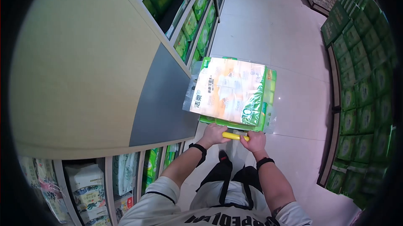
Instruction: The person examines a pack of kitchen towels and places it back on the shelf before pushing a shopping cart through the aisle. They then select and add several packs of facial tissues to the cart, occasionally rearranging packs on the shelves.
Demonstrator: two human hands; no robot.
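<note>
Both my hands grip a yellow handle bar [236,136] at the near side of a loaded cart. My left hand [215,134] is wrapped round its left end. Round the right end closes my right hand [253,141]. Just beyond the bar lies a large plastic-wrapped pack of tissues [231,89], white and peach with green edges and a "10" on its near right corner. Green packs [270,87] show beneath it and stick out on the right. The cart itself is mostly hidden under the load.
Close on the left stands a shelf unit with a beige and grey end panel [159,100]; its shelves [197,20] hold green packs. Along the right runs a long stack of green packs [361,96] on a low base. Pale tiled floor [260,20] stretches ahead between them.
</note>
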